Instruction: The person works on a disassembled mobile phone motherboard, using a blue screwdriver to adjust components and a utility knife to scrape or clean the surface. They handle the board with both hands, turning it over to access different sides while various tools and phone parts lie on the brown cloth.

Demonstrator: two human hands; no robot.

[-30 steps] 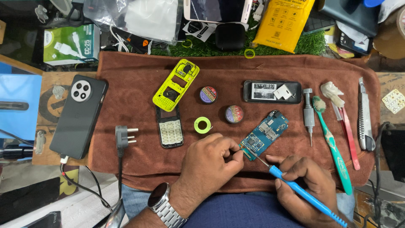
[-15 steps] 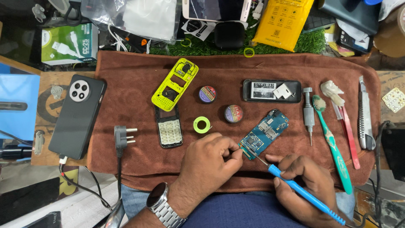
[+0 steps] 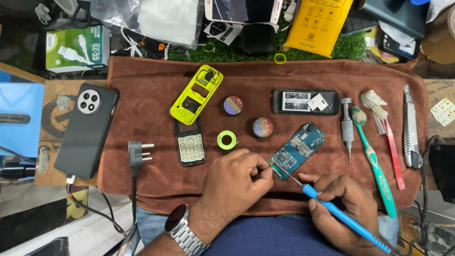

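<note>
At the back of the counter (image 3: 66, 90), beyond a brown cloth (image 3: 156, 90), a green and white box (image 3: 78, 47) lies at the left, a clear plastic bag (image 3: 161, 19) beside it, and a flat yellow pouch (image 3: 318, 26) stands further right. A white blister card (image 3: 444, 112) sits at the far right edge.

The blue circuit board (image 3: 298, 150) lies tilted on the cloth, right of centre, set with small silver and dark parts. The left hand (image 3: 234, 182), a metal watch on its wrist, has its fingers pinched together at the board's lower corner; what they grip cannot be told. The right hand (image 3: 343, 204) is closed around a blue-handled soldering iron (image 3: 341, 215), its thin tip meeting the same lower corner. A yellow phone frame (image 3: 196, 95), a keypad panel (image 3: 189, 148) and a green tape roll (image 3: 227, 140) lie to the board's left.
</note>
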